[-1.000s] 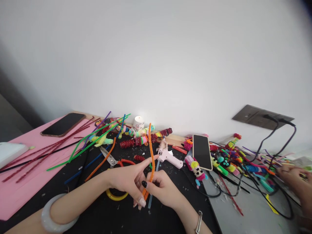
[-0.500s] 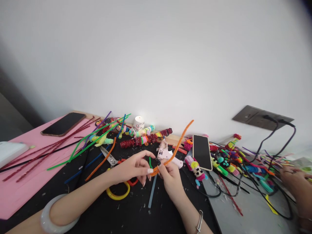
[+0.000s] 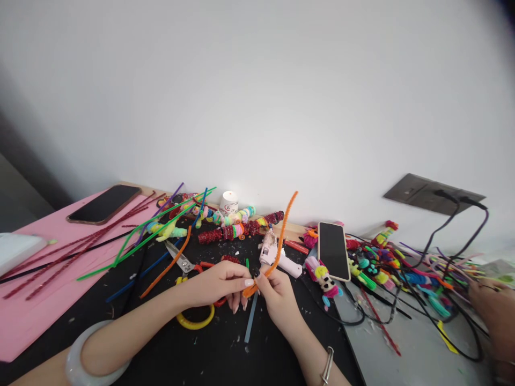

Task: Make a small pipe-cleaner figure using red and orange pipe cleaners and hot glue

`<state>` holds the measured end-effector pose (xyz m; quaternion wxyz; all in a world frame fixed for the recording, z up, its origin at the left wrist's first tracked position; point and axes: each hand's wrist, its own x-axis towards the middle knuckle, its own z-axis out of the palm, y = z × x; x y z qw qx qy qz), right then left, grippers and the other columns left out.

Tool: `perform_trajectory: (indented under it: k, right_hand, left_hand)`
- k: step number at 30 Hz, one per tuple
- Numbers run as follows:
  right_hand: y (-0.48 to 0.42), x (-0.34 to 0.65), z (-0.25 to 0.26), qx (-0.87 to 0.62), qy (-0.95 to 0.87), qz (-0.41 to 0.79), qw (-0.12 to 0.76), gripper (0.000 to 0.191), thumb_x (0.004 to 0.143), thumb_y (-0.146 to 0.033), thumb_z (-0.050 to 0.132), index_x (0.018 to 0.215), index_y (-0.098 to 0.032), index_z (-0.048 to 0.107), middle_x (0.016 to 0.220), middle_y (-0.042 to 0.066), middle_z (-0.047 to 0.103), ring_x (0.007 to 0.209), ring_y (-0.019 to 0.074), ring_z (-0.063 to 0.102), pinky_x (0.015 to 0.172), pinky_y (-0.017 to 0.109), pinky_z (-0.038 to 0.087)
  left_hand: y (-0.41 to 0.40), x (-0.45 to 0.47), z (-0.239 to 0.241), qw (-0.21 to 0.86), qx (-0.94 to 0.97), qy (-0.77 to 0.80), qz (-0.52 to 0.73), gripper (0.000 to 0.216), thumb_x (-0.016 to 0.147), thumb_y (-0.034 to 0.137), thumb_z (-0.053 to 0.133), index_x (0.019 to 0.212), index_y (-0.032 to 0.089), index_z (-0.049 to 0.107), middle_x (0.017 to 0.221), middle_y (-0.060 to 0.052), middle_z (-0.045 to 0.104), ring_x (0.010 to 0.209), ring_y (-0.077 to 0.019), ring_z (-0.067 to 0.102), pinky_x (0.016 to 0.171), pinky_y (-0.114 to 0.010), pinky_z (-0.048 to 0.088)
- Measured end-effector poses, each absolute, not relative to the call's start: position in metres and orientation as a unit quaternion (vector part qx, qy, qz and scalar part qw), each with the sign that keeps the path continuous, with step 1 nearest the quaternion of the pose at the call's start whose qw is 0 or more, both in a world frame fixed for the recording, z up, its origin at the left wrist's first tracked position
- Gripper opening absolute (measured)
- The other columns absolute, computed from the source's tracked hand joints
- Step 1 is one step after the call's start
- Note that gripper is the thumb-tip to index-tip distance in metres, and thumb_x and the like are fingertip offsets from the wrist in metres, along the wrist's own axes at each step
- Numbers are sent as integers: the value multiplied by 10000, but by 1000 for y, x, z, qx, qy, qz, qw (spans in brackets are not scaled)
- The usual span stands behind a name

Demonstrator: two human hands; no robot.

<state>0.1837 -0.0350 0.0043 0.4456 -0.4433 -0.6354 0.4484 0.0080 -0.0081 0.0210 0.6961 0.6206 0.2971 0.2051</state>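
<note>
Both of my hands meet over the black mat (image 3: pixel 225 354). My right hand (image 3: pixel 277 295) pinches an orange pipe cleaner (image 3: pixel 284 230), whose long free end rises above the fingers. My left hand (image 3: pixel 227 284) is closed on the pipe cleaner's lower, curled end, thumb and index finger pressed together. A short green piece (image 3: pixel 247 263) shows just behind the fingers. Beneath the hands lies a grey-blue flat strip (image 3: pixel 251 319). Scissors with yellow and red handles (image 3: pixel 195 321) lie partly under my left wrist. Beyond my right hand rests a pale pink glue gun (image 3: pixel 273 256).
Loose pipe cleaners (image 3: pixel 96 236) spread over a pink sheet (image 3: pixel 32 332) at left, beside a dark phone (image 3: pixel 104 205). A white-framed phone (image 3: pixel 333 251) and a fuzzy doll (image 3: pixel 324 279) lie right of the glue gun. Cables run from a wall socket (image 3: pixel 432 195). Another person's hand (image 3: pixel 493 305) is at far right.
My left fingers have closed onto the orange pipe cleaner's curled end beside my right hand. The pipe cleaner's free end has swung left and stands more upright.
</note>
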Motion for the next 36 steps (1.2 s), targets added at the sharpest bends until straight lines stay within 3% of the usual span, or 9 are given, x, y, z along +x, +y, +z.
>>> perform_trajectory:
  k: [19,24,30,36]
  right_hand:
    - [-35,185,0,-434,-626,461,455,373,897,-439,485,616,-197,446,540,-51,386,488,106,313,479,242,262]
    - [-35,184,1,-424,-620,485,447,364,902,-442,492,641,-188,496,545,-26,493,492,116,403,488,243,302]
    - [-33,182,2,-432,-616,498,431,365,870,-477,522,651,-186,510,551,-27,519,500,121,455,503,241,337]
    - [-31,186,-7,-452,-615,471,443,402,883,-489,480,605,-199,455,524,-59,352,469,101,295,449,231,242]
  left_hand:
    - [-7,7,18,659,649,303,230,345,884,452,512,739,146,580,684,-6,642,497,-88,561,515,-199,415]
    - [-7,7,18,667,640,306,228,306,883,441,513,779,157,556,680,1,644,501,-91,560,532,-204,420]
    - [-5,6,15,661,644,310,229,292,864,416,545,731,156,559,611,21,608,500,-95,570,530,-203,424]
    - [-5,6,16,656,644,307,248,256,865,378,555,746,153,576,610,27,587,494,-90,553,526,-206,427]
